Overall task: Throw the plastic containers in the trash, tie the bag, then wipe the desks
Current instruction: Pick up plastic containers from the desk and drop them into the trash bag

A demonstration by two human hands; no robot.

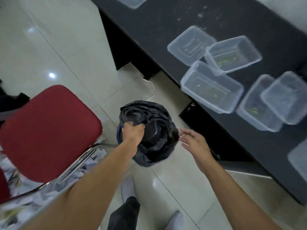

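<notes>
A small bin lined with a black trash bag (156, 123) stands on the tiled floor below me. My left hand (132, 132) grips the bag's left rim. To the right of the bag my right hand (194, 141) hovers with straight fingers, its fingertips at the bag's right edge, holding nothing. Several clear plastic containers lie on the black desk (166, 30) to the right: one (211, 87) overhangs the desk edge, two more (191, 44) (232, 53) sit behind it, and a stacked pair (285, 97) lies farther right. Crumbs dot the desk top.
A red padded chair (48, 130) with a chrome frame stands at the left, close to the bin. Shredded paper (15, 170) lies under it. Another clear container (132, 1) sits at the desk's far end. A white cable (152, 92) runs on the floor. My socked feet (127, 188) show below.
</notes>
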